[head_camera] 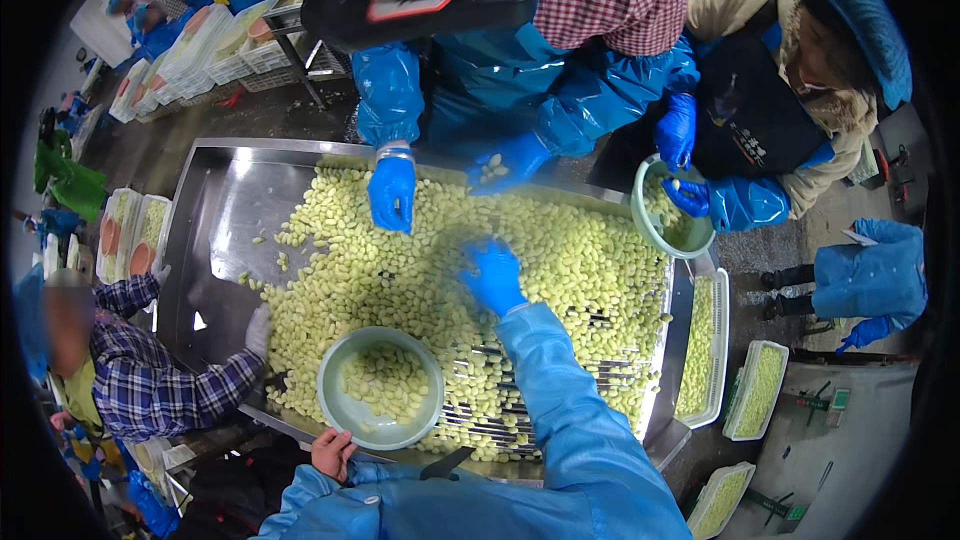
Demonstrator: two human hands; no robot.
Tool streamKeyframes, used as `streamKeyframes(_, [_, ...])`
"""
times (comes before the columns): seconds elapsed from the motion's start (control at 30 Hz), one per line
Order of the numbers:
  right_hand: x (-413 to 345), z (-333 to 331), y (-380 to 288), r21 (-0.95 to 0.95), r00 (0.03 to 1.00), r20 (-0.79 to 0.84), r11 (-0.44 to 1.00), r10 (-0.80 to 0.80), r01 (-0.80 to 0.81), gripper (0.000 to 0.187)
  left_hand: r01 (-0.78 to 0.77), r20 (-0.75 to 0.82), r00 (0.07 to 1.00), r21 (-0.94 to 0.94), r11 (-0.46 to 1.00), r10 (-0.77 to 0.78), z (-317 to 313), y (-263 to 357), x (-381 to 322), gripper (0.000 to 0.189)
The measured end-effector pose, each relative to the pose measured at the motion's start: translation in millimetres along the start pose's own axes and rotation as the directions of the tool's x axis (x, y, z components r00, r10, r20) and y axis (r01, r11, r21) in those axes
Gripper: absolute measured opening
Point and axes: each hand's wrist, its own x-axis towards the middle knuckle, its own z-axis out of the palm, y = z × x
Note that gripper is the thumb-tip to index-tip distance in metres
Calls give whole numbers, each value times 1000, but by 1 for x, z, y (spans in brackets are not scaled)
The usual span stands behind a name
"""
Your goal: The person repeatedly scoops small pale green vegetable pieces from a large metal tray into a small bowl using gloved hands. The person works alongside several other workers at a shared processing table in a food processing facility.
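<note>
A light green plastic bowl point(328, 375), partly filled with pale green oval fruit, sits at the near side of a stainless steel sorting table point(232, 217). My bare left hand point(334, 454) grips its near rim. My right hand point(493, 274), in a blue glove, is over the loose fruit point(390, 270) spread across the table. Motion blurs its fingertips, so whether they hold fruit cannot be told. Slotted metal bars point(487, 420) show through the fruit at the near right.
Opposite, a co-worker's gloved hands point(393, 195) reach over the fruit, one holding several pieces. At right, another person's hand point(686, 197) is in a second bowl point(643, 199). A person's gloved hand point(259, 331) rests at left. A fruit-filled white crate point(716, 360) stands beyond the right end.
</note>
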Motion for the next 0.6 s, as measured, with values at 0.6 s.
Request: streamKeyframes(0.6, [-159, 47, 105, 185, 602, -652, 866, 462, -464, 52, -24, 87, 996, 31, 999, 21, -35, -8, 1, 7])
